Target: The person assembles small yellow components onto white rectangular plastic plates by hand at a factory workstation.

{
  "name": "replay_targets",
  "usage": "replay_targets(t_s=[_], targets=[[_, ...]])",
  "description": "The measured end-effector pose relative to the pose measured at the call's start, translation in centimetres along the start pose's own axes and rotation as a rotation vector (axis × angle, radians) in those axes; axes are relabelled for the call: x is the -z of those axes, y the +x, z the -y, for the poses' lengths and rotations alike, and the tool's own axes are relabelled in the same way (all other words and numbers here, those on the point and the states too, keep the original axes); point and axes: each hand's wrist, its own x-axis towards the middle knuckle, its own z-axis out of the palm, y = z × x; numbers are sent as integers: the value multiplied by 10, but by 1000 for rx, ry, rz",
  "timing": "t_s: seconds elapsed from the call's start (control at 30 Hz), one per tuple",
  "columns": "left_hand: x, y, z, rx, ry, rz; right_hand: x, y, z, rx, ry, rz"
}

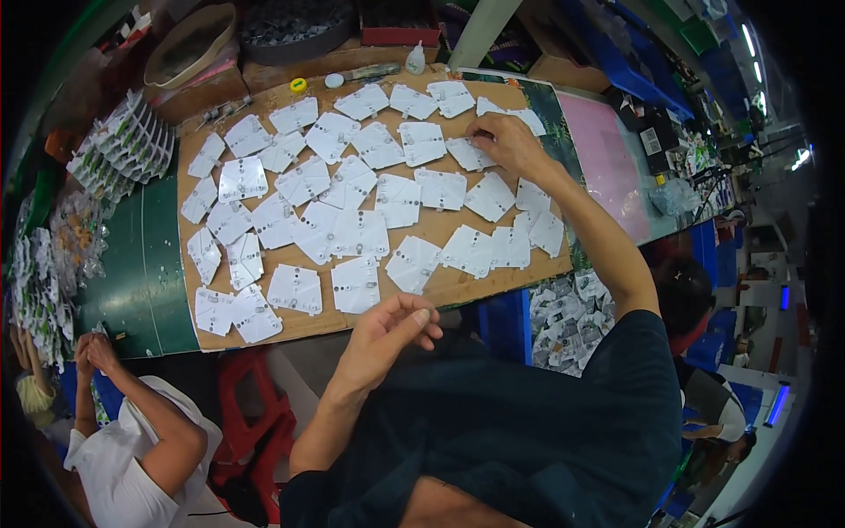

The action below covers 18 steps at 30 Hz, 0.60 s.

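Many flat white plastic pieces, roughly four-sided with small grey and clear fittings, are spread over a brown cardboard sheet [189, 264]. At the far right of the sheet, my right hand [509, 148] bends down with its fingertips pinched together over one white piece [468, 157]. Whatever is between those fingertips is too small to make out. My left hand [387, 339] is raised in front of the sheet's near edge, its thumb pressed to curled fingers. What it holds, if anything, is hidden. The nearest piece to it is a white piece [356, 284].
Stacked white-and-green parts [132, 145] stand at the left. A yellow cap [298, 85], a white cap [334, 81] and a small bottle [415, 59] line the back. A blue bin [563, 330] holds more parts. A co-worker's hands [97, 354] are at the lower left.
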Motion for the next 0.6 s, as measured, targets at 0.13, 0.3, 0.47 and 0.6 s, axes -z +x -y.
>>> replay_targets(t_s=[0.13, 0.3, 0.47, 0.6], targets=[[5, 6, -10, 19, -27, 1, 9, 2, 3, 9, 13, 17], [4, 17, -26, -133, -167, -77, 21, -5, 19, 88, 146, -172], [3, 40, -33, -415, -225, -237, 10, -61, 106, -220, 975, 393], [9, 41, -31, -480, -242, -321, -15, -79, 151, -353, 1315, 603]])
